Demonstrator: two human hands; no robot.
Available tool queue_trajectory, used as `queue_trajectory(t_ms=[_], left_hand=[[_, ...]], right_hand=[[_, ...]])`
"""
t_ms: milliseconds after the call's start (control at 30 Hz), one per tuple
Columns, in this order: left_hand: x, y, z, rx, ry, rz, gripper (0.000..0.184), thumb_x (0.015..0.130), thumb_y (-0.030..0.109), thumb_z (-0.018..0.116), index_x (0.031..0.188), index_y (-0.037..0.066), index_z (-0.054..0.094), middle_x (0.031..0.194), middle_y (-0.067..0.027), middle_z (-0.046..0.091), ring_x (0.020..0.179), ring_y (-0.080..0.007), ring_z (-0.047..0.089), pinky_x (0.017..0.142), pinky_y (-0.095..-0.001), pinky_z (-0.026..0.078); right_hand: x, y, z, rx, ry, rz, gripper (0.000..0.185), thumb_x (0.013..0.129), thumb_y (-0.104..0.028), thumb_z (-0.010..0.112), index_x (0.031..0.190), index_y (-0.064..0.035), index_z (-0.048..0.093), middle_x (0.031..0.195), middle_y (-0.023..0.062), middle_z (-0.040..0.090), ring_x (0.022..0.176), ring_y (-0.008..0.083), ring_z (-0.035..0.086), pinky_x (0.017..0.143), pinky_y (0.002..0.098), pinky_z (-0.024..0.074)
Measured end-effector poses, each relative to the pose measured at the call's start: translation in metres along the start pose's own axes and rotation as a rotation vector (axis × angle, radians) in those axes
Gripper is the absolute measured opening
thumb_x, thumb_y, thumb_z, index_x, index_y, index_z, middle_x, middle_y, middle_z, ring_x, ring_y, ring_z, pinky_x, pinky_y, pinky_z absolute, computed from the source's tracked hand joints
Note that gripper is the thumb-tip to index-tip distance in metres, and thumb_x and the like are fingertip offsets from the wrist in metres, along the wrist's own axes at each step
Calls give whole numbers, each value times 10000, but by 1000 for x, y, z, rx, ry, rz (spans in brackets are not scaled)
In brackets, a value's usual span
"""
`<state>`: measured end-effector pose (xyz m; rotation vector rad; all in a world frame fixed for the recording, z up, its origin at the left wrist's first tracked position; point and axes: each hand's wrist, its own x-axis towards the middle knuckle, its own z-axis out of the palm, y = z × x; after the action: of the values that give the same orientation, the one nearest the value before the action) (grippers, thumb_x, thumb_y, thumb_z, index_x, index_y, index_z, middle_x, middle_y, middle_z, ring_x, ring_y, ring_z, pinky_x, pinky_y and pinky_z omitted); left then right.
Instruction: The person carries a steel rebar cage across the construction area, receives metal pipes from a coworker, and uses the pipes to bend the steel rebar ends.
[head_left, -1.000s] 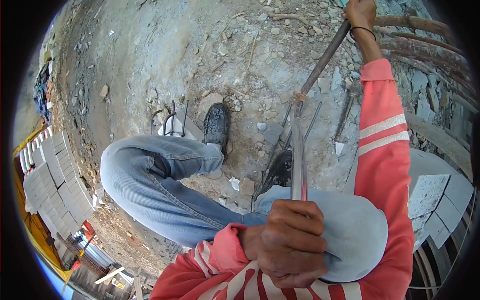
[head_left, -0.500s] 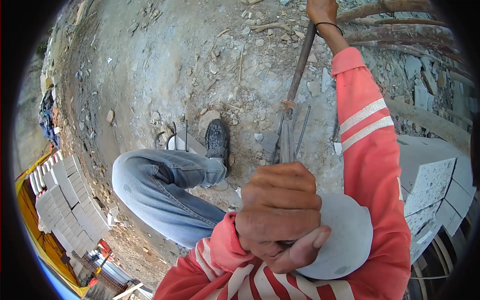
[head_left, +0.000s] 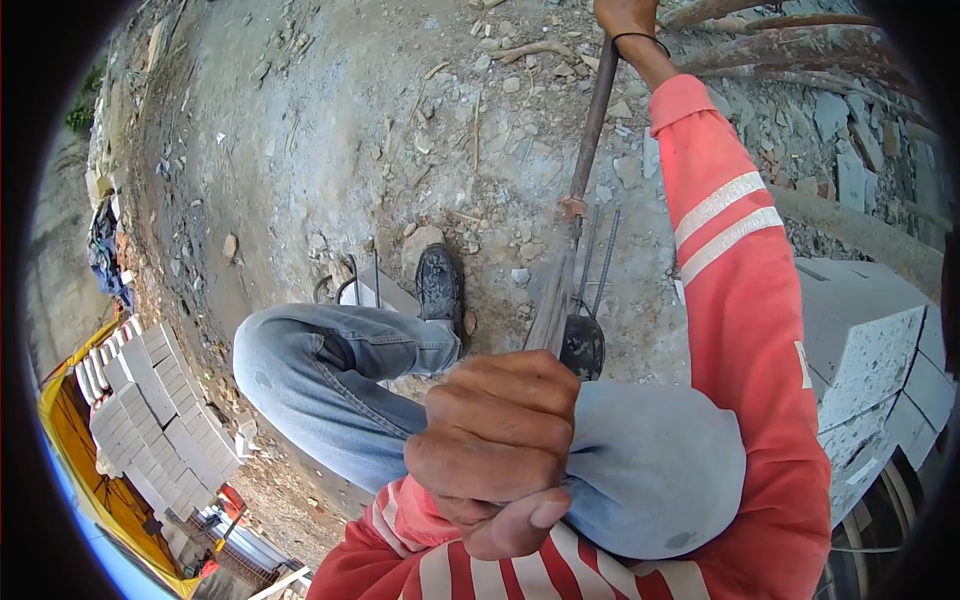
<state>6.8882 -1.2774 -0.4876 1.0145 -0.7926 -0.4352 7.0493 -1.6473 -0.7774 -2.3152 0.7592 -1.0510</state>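
The left hand [head_left: 500, 455] is a tight fist, its fingers curled right in and its thumb lying low on the right side, closed on the near end of a pale shaft [head_left: 550, 310]. That shaft looks streaked and blurred, and slants up from the fist to a rust-coloured joint [head_left: 571, 207], where it meets a dark rod [head_left: 595, 125]. The right hand [head_left: 628, 18] closes around the upper part of the rod – the top edge of the view cuts it off, so its fingertips cannot be seen.

Ribbed bars [head_left: 606, 260] lie on the rubble-strewn ground [head_left: 330, 150] just beside the shaft, near the right shoe [head_left: 583, 347]. Next to the left shoe [head_left: 440, 285] there is a pale slab [head_left: 390, 298], with thin dark bars [head_left: 376, 278] by it. Grey blocks [head_left: 870, 340] stand stacked beyond the right sleeve [head_left: 745, 330] – brownish poles [head_left: 800, 50] lie at the upper right
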Motion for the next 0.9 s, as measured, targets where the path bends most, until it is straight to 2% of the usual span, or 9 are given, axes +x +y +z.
queue_trajectory(t_ms=[133,200,400,500,733,900], left_hand=[[-4,1,1,17,-35,-24,347,824,161,594,509,48,502,464,-42,475,387,-193,448,469,-353,401],[-8,7,-2,-18,-101,-42,206,720,102,649,574,8,538,517,-71,493,405,-213,430,478,-368,399],[-17,9,1,-36,-63,-35,175,717,110,659,605,7,573,536,-76,516,415,-210,440,478,-369,414],[-21,7,7,15,33,2,282,767,161,614,522,54,523,475,-33,485,391,-180,443,481,-343,405],[-24,8,-3,11,58,-34,272,761,163,626,531,47,538,468,-30,475,387,-182,430,472,-355,385],[-24,8,-4,14,125,19,349,808,145,608,496,56,477,459,-27,465,388,-184,428,473,-352,373]], right_hand=[[1,-5,1,7,-8,1,206,831,-142,553,846,53,619,837,289,643,822,455,626,706,523,486],[0,-9,0,11,-15,1,206,831,-141,551,846,54,618,838,289,644,823,454,627,705,523,485],[-6,-13,8,12,-38,18,208,834,-139,548,845,56,618,840,291,644,827,452,630,704,521,484],[-7,-16,9,6,-54,34,208,835,-139,546,845,57,618,840,292,645,828,451,632,703,519,483],[-6,-14,17,-46,-101,118,210,837,-137,542,845,59,617,842,294,646,832,448,636,701,517,481],[10,-10,19,-101,-87,182,211,839,-135,539,845,61,617,844,295,646,835,446,639,700,515,480]])
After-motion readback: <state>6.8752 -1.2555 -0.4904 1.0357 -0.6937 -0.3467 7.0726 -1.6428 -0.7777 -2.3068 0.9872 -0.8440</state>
